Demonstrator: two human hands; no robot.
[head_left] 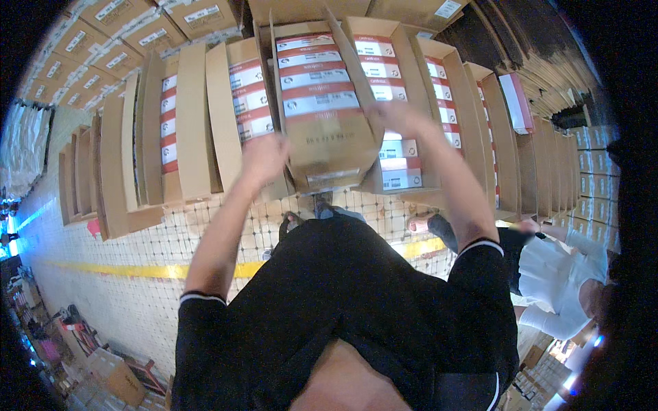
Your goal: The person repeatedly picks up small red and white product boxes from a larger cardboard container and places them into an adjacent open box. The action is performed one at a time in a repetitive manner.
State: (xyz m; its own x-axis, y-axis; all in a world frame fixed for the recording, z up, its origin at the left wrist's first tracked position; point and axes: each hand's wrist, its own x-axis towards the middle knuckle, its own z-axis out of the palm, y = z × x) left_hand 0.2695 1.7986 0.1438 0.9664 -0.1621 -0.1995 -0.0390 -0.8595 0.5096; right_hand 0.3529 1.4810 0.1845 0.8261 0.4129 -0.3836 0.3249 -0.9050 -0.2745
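The middle cardboard carton [330, 147] stands open in a row of similar cartons, its side flaps raised. It holds a file of white-and-red boxes [319, 80], running from its far edge to its near wall. Each box carries a red band with pale lettering, and below that a white panel with small dark print; a round dark mark shows at the left end of the nearer ones. The near wall bears a line of dark printed characters, somewhat blurred, and a pale label [333, 177] at its lower edge, too small to make out.

The left hand [266, 156] is half curled at the near left corner of the middle carton; blur hides whether the fingers grip the cardboard. The right hand [404, 118] is loosely bent, its fingertips at the right side flap [351, 58]; whether it has hold of the flap, I cannot tell.

In the open carton just right, more red-banded boxes [401, 179] show barcodes and round marks on their white panels. The carton to the left holds matching boxes [252, 101]. Sealed cartons [130, 44] are stacked at the upper left, with white labels and pale tape. Further right, a pink-and-white box [515, 103] rests at the top edges of the row. A co-worker in a white top [556, 277] is at the right, and a yellow stripe [154, 270] crosses the tiled floor [116, 291].
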